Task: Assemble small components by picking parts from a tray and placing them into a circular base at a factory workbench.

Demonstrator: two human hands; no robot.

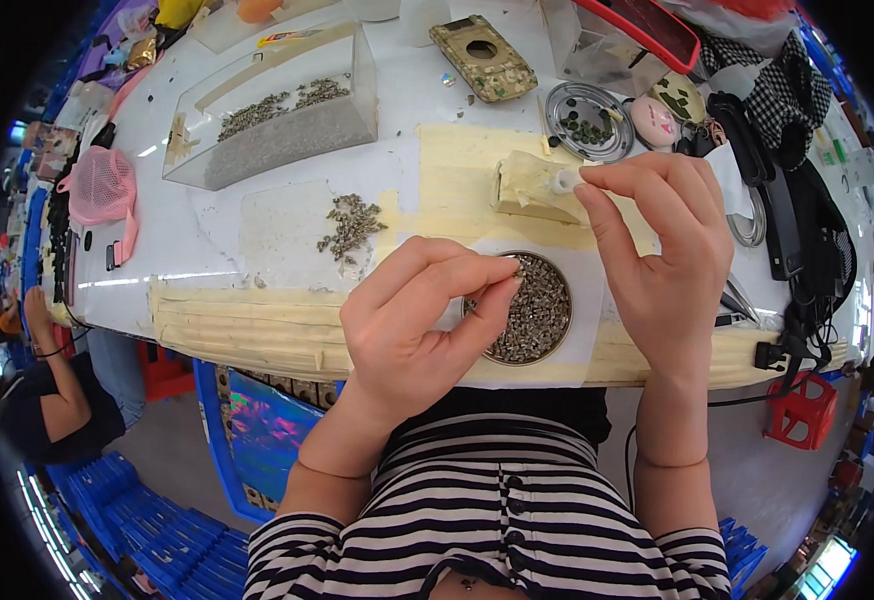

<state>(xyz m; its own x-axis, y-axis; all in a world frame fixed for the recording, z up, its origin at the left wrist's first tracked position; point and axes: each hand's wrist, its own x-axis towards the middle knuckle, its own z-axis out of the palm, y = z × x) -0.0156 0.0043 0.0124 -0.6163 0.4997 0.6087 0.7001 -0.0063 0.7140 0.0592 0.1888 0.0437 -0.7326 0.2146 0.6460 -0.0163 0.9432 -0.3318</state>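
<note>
My left hand (422, 315) is closed in a pinch above a round dish (570, 306). A tiny piece seems to sit between its fingertips, too small to name. The dish is full of small metallic pieces (537, 318). Farther right, my right hand (669, 235) pinches with thumb and forefinger at a small white cylindrical piece (563, 182). This white piece is at the right end of a block wrapped in cream tape (532, 192). Left of my hands, a loose heap of similar metal bits (352, 228) lies on the table.
A clear box (364, 105) of metal pieces stands back left. Behind the block are a camouflage-patterned case (502, 75), a glass dish (554, 100) with dark green bits and a red-edged device (684, 45). Tweezers (742, 300) lie right; another person's arm (62, 385) shows far left.
</note>
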